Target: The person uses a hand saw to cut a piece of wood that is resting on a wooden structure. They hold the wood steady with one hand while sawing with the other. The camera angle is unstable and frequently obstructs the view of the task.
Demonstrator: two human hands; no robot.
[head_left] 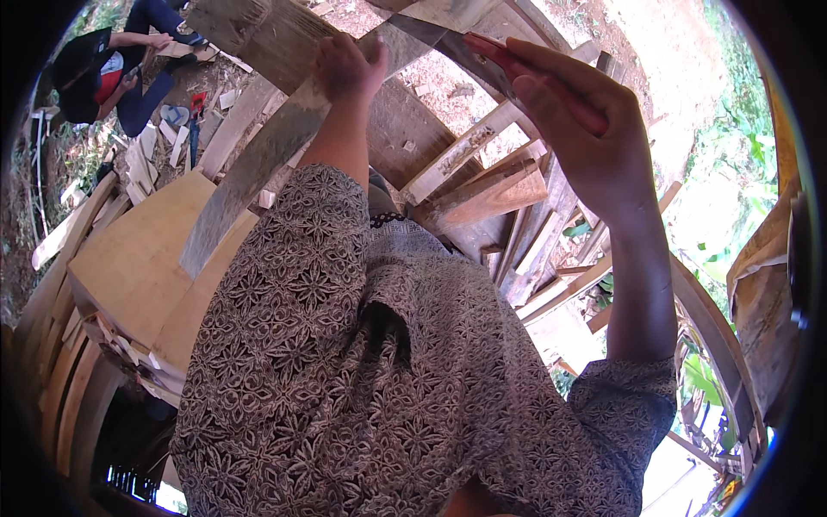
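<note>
My right hand (594,129) is wrapped round the red handle (587,114) of a handsaw, raised at the upper right. Its dark metal blade (444,40) slants up to the left and lies across a long grey-brown plank (258,177). I cannot tell how far the teeth have gone into the wood. My left hand (349,71) grips that same plank just left of the blade, its fingers curled over the far edge and the thumb pointing up. The plank runs from the top middle down to the left, under my left forearm.
At the upper left another person (86,73) sits low among wood scraps, near a second saw with a red handle (197,103). A pale wide board (142,254) and stacked planks lie left. Loose timber pieces (491,194) crowd the middle; curved boards (719,336) stand right.
</note>
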